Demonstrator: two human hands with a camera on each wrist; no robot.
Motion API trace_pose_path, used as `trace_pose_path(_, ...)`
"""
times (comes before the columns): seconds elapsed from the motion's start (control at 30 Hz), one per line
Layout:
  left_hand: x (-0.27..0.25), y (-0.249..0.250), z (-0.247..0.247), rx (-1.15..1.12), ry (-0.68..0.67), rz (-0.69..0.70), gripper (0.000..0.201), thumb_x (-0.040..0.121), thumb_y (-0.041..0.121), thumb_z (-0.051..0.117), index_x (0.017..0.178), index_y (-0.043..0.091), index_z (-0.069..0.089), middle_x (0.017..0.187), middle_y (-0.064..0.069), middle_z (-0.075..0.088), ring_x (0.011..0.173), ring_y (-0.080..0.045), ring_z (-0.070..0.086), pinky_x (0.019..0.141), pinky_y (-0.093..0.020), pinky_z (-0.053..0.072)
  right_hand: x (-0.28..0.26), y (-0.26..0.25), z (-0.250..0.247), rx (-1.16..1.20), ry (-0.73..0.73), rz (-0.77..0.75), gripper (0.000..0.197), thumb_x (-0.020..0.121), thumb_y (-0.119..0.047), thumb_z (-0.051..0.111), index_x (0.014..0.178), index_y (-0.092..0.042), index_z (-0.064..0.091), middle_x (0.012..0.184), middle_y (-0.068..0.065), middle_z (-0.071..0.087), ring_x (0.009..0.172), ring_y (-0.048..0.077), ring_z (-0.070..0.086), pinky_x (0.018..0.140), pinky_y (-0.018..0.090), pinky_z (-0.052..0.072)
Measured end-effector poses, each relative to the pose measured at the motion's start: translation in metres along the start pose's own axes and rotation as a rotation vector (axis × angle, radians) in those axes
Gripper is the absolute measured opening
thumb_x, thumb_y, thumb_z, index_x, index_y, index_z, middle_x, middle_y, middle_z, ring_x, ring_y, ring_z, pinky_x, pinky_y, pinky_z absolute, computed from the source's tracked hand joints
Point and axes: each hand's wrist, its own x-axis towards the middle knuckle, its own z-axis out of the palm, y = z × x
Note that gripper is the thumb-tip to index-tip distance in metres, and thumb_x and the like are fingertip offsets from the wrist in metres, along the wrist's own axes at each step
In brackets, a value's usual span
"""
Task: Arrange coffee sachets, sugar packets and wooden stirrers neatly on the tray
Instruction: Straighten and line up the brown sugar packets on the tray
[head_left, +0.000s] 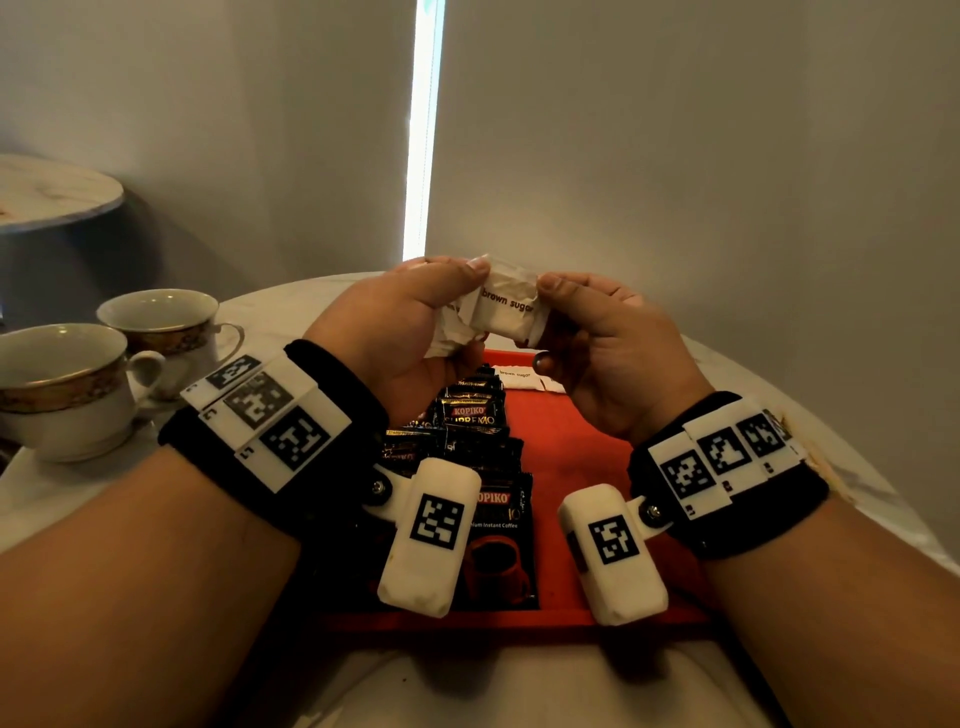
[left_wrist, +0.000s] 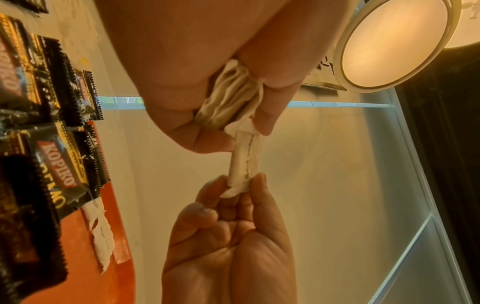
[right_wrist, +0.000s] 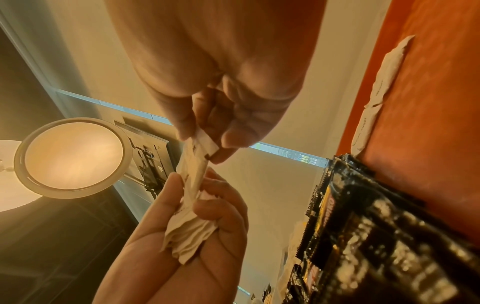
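Overhead, "brown sugar" packet (head_left: 506, 312) between both hands, "KOPIKO" sachets (head_left: 470, 415) below.

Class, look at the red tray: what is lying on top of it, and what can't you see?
On the red tray lie black coffee sachets in an overlapping row and, at its far end, white sugar packets. The wrists and their cameras cover parts of the tray; no stirrers show.

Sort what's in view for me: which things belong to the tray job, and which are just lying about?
Job:
left hand, gripping a bunch of sugar packets
right hand, pinching the held packet
tray
coffee sachets, on the tray
two sugar packets on the tray

Lying about:
two cups
ceiling lamp
side table

No stirrers visible.
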Motion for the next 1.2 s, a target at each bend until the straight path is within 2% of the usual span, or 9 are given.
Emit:
trace_pose_path(0.23,0.001,0.000,-0.001,-0.024,0.011,0.014,0.009,0.096,0.021,0.063,0.099,0.013,0.061,0.083,-0.004,0.065,0.064,-0.012,0.058,0.051,-0.023,0.047,0.002,0.002,-0.003,-0.075,-0.015,0.031,0.007,0.094,-0.008,0.061,0.101,-0.009,0.063,0.081,0.011,0.072,0.061,0.021,0.066,0.043,0.024,0.042)
trace_pose_path(0.33,0.003,0.001,-0.003,-0.062,0.057,0.000,0.011,0.094,0.024,0.066,0.100,0.015,0.062,0.092,-0.004,0.064,0.071,-0.013,0.059,0.052,-0.023,0.048,0.013,0.005,-0.014,-0.043,0.124,0.047,0.009,0.097,-0.008,0.059,0.106,-0.010,0.062,0.085,0.011,0.073,0.057,0.018,0.065,0.041,0.022,0.038)
trace_pose_path(0.43,0.004,0.002,-0.004,-0.088,0.080,-0.003,0.020,0.094,0.025,0.067,0.108,0.014,0.061,0.094,-0.003,0.063,0.070,-0.012,0.060,0.051,-0.023,0.050,0.028,0.015,-0.031,0.014,0.286,0.099,0.018,0.099,-0.006,0.054,0.116,-0.009,0.060,0.091,0.011,0.071,0.054,0.011,0.062,0.044,0.021,0.041)
trace_pose_path(0.6,0.004,0.004,-0.005,-0.100,0.081,-0.004,0.022,0.094,0.025,0.066,0.112,0.013,0.061,0.092,-0.003,0.062,0.068,-0.011,0.060,0.050,-0.022,0.050,0.044,0.039,-0.049,-0.027,0.381,0.237,0.016,0.100,0.002,0.046,0.101,-0.011,0.055,0.085,0.011,0.064,0.048,0.009,0.057,0.039,0.020,0.041)
trace_pose_path(0.77,0.004,0.003,-0.004,-0.092,0.076,0.009,0.016,0.095,0.024,0.065,0.107,0.014,0.060,0.091,-0.003,0.063,0.066,-0.011,0.060,0.050,-0.022,0.050,0.050,0.055,-0.056,-0.119,0.342,0.373,0.030,0.100,0.005,0.041,0.125,-0.006,0.053,0.090,0.014,0.062,0.050,0.009,0.059,0.038,0.019,0.044)
trace_pose_path(0.93,0.004,0.003,-0.003,-0.098,0.069,0.015,0.015,0.095,0.024,0.065,0.106,0.015,0.060,0.089,-0.003,0.063,0.065,-0.010,0.060,0.052,-0.022,0.050,0.047,0.056,-0.051,-0.154,0.257,0.453,0.033,0.100,0.012,0.037,0.121,-0.002,0.057,0.103,0.019,0.066,0.071,0.015,0.062,0.046,0.018,0.052)
trace_pose_path(1.07,0.005,0.003,-0.004,-0.107,0.065,0.016,0.018,0.095,0.023,0.065,0.108,0.013,0.059,0.087,-0.002,0.063,0.061,-0.010,0.060,0.050,-0.021,0.049,0.044,0.055,-0.049,-0.116,0.219,0.494,0.041,0.096,0.017,0.037,0.130,0.001,0.056,0.119,0.025,0.064,0.083,0.022,0.067,0.056,0.022,0.059)
trace_pose_path(1.13,0.006,0.002,-0.004,-0.110,0.064,0.020,0.014,0.095,0.023,0.065,0.104,0.014,0.059,0.087,-0.002,0.063,0.062,-0.010,0.061,0.050,-0.022,0.049,0.042,0.053,-0.049,-0.094,0.204,0.493,0.037,0.097,0.016,0.039,0.126,0.002,0.056,0.116,0.025,0.064,0.086,0.023,0.068,0.065,0.025,0.061)
trace_pose_path(1.2,0.006,0.002,-0.004,-0.104,0.066,0.024,0.013,0.095,0.024,0.065,0.103,0.015,0.059,0.088,-0.002,0.064,0.062,-0.010,0.061,0.051,-0.022,0.049,0.040,0.051,-0.049,-0.092,0.197,0.492,0.026,0.098,0.014,0.041,0.110,-0.001,0.059,0.106,0.021,0.064,0.087,0.024,0.067,0.071,0.026,0.060)
